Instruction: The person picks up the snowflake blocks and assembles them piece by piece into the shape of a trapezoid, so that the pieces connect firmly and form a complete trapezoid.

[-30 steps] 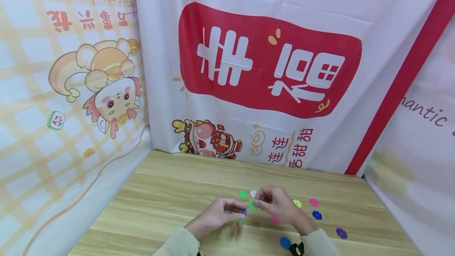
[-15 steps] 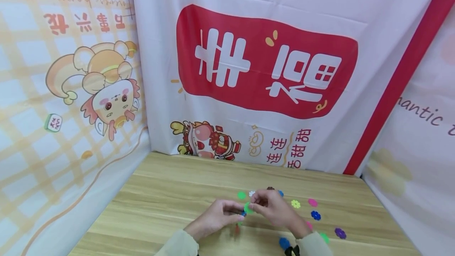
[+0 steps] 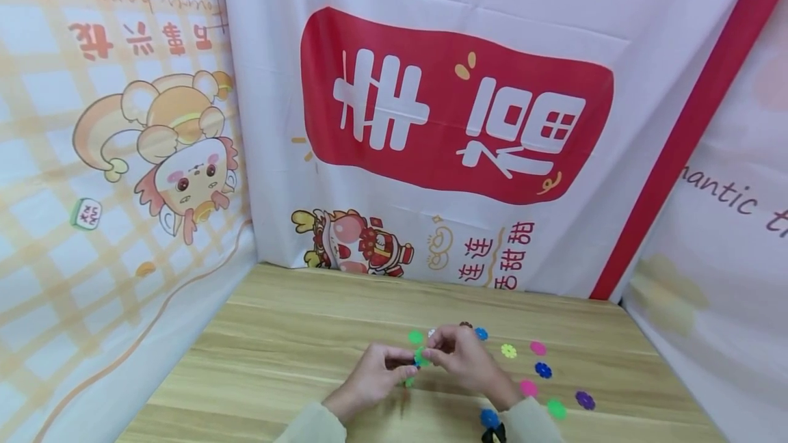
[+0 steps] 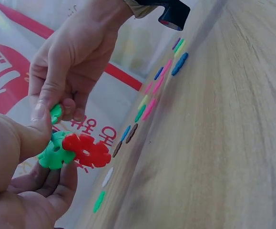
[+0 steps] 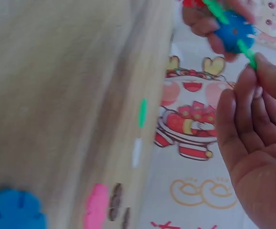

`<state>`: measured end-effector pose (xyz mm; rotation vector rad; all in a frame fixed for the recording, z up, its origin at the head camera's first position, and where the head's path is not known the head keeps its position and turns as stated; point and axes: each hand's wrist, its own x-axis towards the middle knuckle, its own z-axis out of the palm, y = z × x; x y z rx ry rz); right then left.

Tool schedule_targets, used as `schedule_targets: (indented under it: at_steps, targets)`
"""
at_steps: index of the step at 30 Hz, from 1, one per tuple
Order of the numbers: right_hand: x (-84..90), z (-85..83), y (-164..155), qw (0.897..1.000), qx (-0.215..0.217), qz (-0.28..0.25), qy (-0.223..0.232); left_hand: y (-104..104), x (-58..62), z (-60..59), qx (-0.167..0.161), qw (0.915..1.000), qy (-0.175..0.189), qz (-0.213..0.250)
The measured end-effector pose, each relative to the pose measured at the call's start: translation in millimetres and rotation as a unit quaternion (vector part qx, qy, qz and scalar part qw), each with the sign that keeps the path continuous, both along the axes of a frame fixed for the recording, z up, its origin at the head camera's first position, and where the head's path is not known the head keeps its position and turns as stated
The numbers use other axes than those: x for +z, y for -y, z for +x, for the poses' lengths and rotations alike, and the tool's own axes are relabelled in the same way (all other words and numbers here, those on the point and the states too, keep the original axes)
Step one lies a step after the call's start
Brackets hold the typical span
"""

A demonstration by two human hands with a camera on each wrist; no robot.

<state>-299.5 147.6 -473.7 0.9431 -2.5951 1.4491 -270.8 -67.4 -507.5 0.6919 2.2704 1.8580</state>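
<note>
My left hand [image 3: 367, 376] holds a joined cluster of flower-shaped interlocking discs. In the left wrist view the cluster shows a red disc [image 4: 87, 150] slotted at an angle to a green disc [image 4: 55, 152]. A blue disc [image 5: 234, 33], crossed by that green one, stands out in the right wrist view. Between thumb and index finger, my right hand [image 3: 466, 359] pinches another green disc [image 5: 246, 53], seen edge-on with its end right at the blue disc's rim. The left fingers partly cover the cluster.
Loose flower discs lie flat across the wooden table [image 3: 277, 333], among them a green disc [image 3: 416, 337], a yellow disc [image 3: 508, 351], a purple disc [image 3: 585, 400] and a blue disc [image 3: 490, 418] near the right forearm. A printed cloth [image 3: 369, 238] hangs behind the table.
My right hand has moved left, bringing its green disc up against the blue disc in my left hand. The left hand keeps its hold on the cluster, nearly still.
</note>
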Motion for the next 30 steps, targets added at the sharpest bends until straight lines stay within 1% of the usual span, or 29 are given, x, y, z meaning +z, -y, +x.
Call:
schedule_targets:
  at_steps: [1,3,7,9,11,14,16,19,22,24,27,30]
  targets:
    - [-1.7,-1.0,0.2,1.0,0.002,-0.002,0.009,0.3,0.2,-0.1,0.002,1.0,-0.003,0.001]
    - [-4.0,-1.9,-0.9,1.0,0.007,0.0,0.023,0.7,0.2,-0.7,-0.003,0.9999,-0.009,-0.002]
    - [-4.3,-0.7,-8.3,0.999,0.029,0.012,0.033,1.4,2.8,-1.6,-0.045,0.9989,0.003,-0.014]
    - [-2.7,-0.6,-11.8,0.998,0.051,0.023,0.027,1.7,4.5,-2.0,-0.061,0.9977,0.013,-0.025]
    - [-0.6,-2.1,-13.4,0.996,0.081,0.036,0.019,2.7,5.8,-2.2,-0.058,0.9975,0.025,-0.031]
    - [3.9,-4.8,-13.1,0.99,0.125,0.059,0.006,3.7,5.3,-3.5,-0.035,0.9985,0.025,-0.034]
    - [7.8,-6.0,-12.8,0.987,0.144,0.075,0.011,4.0,4.5,-4.4,-0.024,0.9988,0.033,-0.027]
    - [13.6,-9.2,-11.4,0.983,0.155,0.091,0.033,5.2,3.6,-5.9,-0.022,0.9985,0.047,-0.017]
    - [15.3,-16.1,-10.0,0.983,0.146,0.096,0.061,7.4,3.3,-5.7,-0.015,0.9974,0.07,-0.006]
    - [13.3,-23.4,-9.3,0.985,0.127,0.099,0.064,8.6,3.2,-5.3,-0.008,0.9966,0.082,-0.002]
    - [7.9,-36.6,-7.9,0.988,0.087,0.121,0.041,9.5,3.3,-5.2,-0.003,0.9957,0.092,-0.002]
    - [2.6,-49.6,-4.7,0.986,0.046,0.158,0.001,9.1,2.2,-6.6,-0.005,0.9957,0.092,-0.002]
